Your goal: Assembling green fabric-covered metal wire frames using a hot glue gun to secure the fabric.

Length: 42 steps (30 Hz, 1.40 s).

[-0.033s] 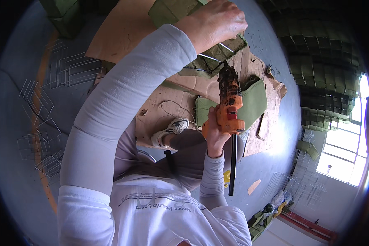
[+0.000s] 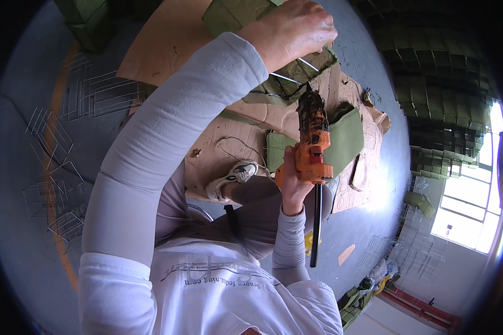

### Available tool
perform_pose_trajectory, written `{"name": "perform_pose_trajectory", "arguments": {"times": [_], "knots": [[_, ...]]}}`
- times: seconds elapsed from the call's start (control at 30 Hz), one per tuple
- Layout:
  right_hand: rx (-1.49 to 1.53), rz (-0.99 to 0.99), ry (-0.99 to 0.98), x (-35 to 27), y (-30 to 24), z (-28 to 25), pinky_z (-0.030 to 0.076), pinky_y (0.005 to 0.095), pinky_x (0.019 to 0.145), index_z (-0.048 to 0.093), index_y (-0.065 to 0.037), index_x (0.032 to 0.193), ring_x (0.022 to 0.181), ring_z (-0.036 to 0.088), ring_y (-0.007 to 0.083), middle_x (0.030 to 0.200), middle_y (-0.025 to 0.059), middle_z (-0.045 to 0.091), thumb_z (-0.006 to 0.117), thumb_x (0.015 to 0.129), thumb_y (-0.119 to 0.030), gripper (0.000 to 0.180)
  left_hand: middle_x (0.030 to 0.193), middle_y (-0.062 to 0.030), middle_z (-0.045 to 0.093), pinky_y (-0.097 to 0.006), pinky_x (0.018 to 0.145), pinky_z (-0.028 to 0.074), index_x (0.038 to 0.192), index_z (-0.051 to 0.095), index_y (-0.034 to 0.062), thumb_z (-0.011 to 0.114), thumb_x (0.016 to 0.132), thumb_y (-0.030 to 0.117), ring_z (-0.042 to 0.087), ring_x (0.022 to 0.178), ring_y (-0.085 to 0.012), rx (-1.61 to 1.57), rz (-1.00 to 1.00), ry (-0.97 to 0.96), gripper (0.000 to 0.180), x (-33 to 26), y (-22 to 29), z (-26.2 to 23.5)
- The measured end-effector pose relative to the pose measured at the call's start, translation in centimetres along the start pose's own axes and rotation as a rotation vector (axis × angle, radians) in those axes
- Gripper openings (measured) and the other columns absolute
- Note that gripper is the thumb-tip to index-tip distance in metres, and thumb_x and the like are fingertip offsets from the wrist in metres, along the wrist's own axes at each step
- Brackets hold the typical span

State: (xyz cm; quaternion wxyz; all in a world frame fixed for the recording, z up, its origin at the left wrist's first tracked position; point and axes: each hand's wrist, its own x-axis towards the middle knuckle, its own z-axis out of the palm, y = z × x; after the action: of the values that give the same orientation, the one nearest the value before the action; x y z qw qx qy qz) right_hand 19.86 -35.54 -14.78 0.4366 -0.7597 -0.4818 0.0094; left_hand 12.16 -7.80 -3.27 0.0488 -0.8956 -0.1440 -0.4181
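My right hand (image 2: 292, 177) grips an orange hot glue gun (image 2: 313, 153). Its blackened nozzle (image 2: 310, 109) points up at a wire frame partly covered in green fabric (image 2: 293, 84). A black stick (image 2: 316, 223) hangs down from the back of the gun. My left hand (image 2: 296, 28), on a long grey sleeve, is closed over the top of that wire frame. Flat green fabric pieces (image 2: 349, 139) lie just right of the gun on brown cardboard (image 2: 218, 151).
My shoe (image 2: 235, 174) rests on the cardboard below the frame. Bare wire frames (image 2: 98, 95) lie on the grey floor at left, and more (image 2: 58, 209) lie lower left. Stacked green boxes (image 2: 430, 84) fill the right side, next to a bright window (image 2: 469, 190).
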Motion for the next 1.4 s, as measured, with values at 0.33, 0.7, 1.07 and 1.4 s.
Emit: {"name": "perform_pose_trajectory", "arguments": {"times": [0.33, 0.7, 1.07, 1.4], "knots": [[0.227, 0.281, 0.045, 0.3, -2.5, 0.2, 0.052, 0.0294, 0.083, 0.062, 0.001, 0.108, 0.091, 0.065, 0.0143, 0.100, 0.0062, 0.068, 0.076, 0.081, -0.004, 0.030, 0.071, -0.0112, 0.064, -0.034, 0.068, 0.054, 0.070, 0.067, 0.0035, 0.066, 0.075, 0.002, 0.066, 0.073, -0.0219, -0.039, 0.030, 0.039, 0.005, -0.2, -0.4, -0.3], [-0.632, -0.456, -0.135, -1.3, 1.8, -0.6, 0.053, 0.0279, 0.078, 0.060, 0.000, 0.108, 0.088, 0.064, 0.0135, 0.097, 0.0054, 0.067, 0.074, 0.082, 0.000, 0.029, 0.072, -0.0100, 0.065, -0.035, 0.069, 0.053, 0.071, 0.068, 0.0047, 0.067, 0.075, 0.005, 0.066, 0.073, -0.0211, -0.070, 0.071, 0.137, 0.004, -0.4, -0.3, -0.1], [-0.489, -0.415, -0.142, -1.7, 1.3, -0.8, 0.052, 0.0276, 0.078, 0.058, 0.000, 0.107, 0.088, 0.063, 0.0136, 0.099, 0.0054, 0.065, 0.070, 0.083, 0.004, 0.028, 0.075, -0.0083, 0.064, -0.034, 0.073, 0.052, 0.074, 0.067, 0.0052, 0.069, 0.077, 0.008, 0.063, 0.077, -0.0195, -0.046, 0.044, 0.031, 0.004, -0.4, -0.5, 0.1], [1.166, 0.350, 0.098, 1.8, -1.6, -1.5, 0.052, 0.0461, 0.093, 0.050, 0.003, 0.119, 0.104, 0.064, 0.0350, 0.107, 0.0199, 0.064, 0.052, 0.096, -0.018, 0.031, 0.086, 0.0000, 0.050, -0.036, 0.095, 0.040, 0.094, 0.064, 0.0175, 0.059, 0.094, 0.035, 0.050, 0.089, -0.0188, 0.439, 0.356, -0.284, 0.018, -0.9, -8.5, -5.1]]}}
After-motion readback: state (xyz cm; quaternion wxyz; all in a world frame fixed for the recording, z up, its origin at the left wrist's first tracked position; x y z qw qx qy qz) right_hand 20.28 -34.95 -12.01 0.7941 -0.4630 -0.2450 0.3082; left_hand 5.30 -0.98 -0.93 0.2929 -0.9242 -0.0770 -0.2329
